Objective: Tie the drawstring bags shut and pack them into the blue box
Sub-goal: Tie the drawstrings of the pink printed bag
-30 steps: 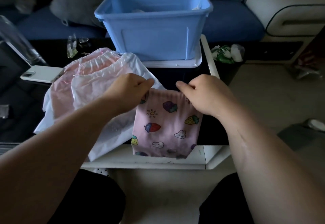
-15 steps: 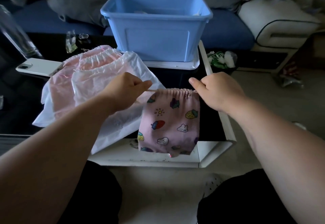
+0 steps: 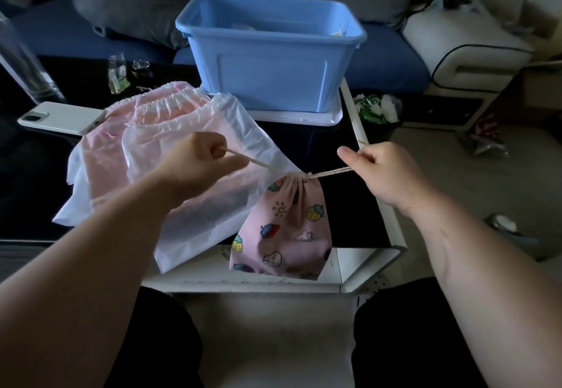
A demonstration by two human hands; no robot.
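Observation:
A small pink drawstring bag [image 3: 286,229] printed with fruit hangs over the table's front edge, its mouth gathered tight. My left hand [image 3: 200,159] pinches the left cord [image 3: 258,164], and my right hand [image 3: 383,171] pinches the right cord [image 3: 331,172]; both cords are stretched taut sideways. Behind them, the blue box [image 3: 273,62] stands on a white lid, with some pale items barely visible inside. A pile of translucent pink and white drawstring bags [image 3: 170,144] lies on the black table under my left hand.
A white phone [image 3: 60,118] lies at the left on the black table [image 3: 30,174]. A clear bottle [image 3: 21,65] and small packets [image 3: 117,74] stand behind it. A bin with rubbish [image 3: 377,107] sits right of the table, a sofa with a grey cushion [image 3: 133,1] behind.
My hands have moved apart, pulling the cords outward. The pink bag's mouth went from wide and flat to bunched shut, and the bag now hangs lower between my hands.

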